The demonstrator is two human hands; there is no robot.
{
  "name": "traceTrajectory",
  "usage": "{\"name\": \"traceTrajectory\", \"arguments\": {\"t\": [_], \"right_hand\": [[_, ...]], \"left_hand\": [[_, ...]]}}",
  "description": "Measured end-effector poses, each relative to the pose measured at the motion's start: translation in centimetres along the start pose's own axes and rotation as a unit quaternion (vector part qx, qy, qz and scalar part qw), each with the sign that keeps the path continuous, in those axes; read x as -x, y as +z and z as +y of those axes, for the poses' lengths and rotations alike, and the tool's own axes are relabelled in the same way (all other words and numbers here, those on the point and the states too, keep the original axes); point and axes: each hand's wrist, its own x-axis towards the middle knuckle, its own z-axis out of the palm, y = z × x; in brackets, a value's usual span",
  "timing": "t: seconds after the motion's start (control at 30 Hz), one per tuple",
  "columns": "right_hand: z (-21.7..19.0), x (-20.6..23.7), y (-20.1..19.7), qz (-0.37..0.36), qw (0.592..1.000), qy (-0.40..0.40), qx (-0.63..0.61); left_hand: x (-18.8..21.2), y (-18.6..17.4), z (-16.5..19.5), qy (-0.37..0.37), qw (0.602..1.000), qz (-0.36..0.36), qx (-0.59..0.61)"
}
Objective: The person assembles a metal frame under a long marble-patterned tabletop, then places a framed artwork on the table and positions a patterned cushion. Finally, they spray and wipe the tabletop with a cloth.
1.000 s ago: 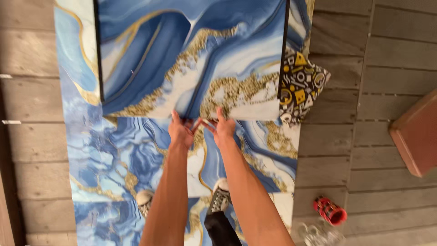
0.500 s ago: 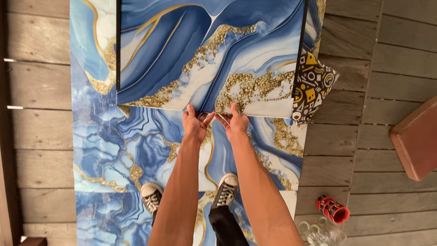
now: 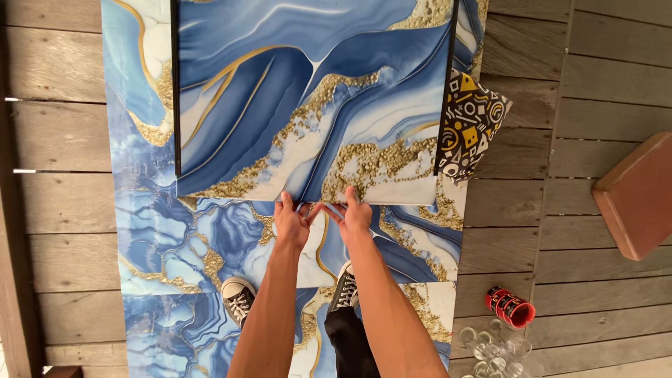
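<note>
Blue-and-gold marbled panel [image 3: 308, 91] is gripped at its near edge, above matching floor tiles [image 3: 175, 245] on a wooden deck [image 3: 560, 84]. Left hand [image 3: 292, 222] and right hand [image 3: 352, 217] pinch that edge, fingers curled over it, thumbs underneath. Positioning seems underway; lowering it calls for square alignment.

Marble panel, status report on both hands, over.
Left hand and right hand grip near edge of blue-and-gold panel, side by side. Panel lifted above matching floor pieces. Patterned cushion under right edge.
</note>
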Motion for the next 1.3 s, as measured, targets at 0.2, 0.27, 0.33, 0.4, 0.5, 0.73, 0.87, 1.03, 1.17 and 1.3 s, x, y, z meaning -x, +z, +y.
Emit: {"name": "traceTrajectory", "arguments": {"t": [0.2, 0.27, 0.33, 0.4, 0.5, 0.73, 0.87, 1.03, 1.17, 1.3], "right_hand": [[3.7, 2.8, -3.8, 0.026, 0.999, 0.032, 0.006], [4.2, 3.3, -4.7, 0.044, 0.998, 0.041, 0.011], [4.3, 3.6, -5.4, 0.047, 0.998, 0.049, 0.018], [4.2, 3.5, -5.9, 0.043, 0.997, 0.055, 0.026], [3.8, 3.2, -6.8, 0.027, 0.995, 0.093, -0.007], [3.7, 4.7, -13.4, 0.088, 0.987, 0.138, 0.006], [4.8, 8.3, -20.9, 0.113, 0.987, 0.106, -0.048], [5.9, 13.9, -30.3, 0.17, 0.979, 0.092, -0.071], [5.4, 18.4, -36.4, 0.207, 0.967, 0.087, -0.117], [4.1, 22.3, -41.1, 0.221, 0.956, 0.042, -0.187]], "left_hand": [[3.8, -5.1, -1.6, -0.015, 1.0, -0.003, -0.011], [4.7, -5.9, -2.2, -0.018, 1.0, 0.0, -0.001], [5.1, -6.2, -2.7, -0.023, 1.0, 0.004, 0.008], [5.2, -6.1, -2.9, -0.026, 0.999, 0.012, 0.016], [5.8, -5.6, -2.9, -0.05, 0.998, 0.039, -0.009], [12.4, -4.0, -4.6, -0.164, 0.971, -0.049, -0.167], [15.3, -1.7, -6.9, -0.197, 0.953, -0.073, -0.22], [18.7, 1.9, -10.9, -0.262, 0.877, -0.189, -0.355], [22.4, 4.9, -16.0, -0.316, 0.798, -0.215, -0.466], [26.3, 6.7, -22.1, -0.349, 0.788, -0.228, -0.453]]}}
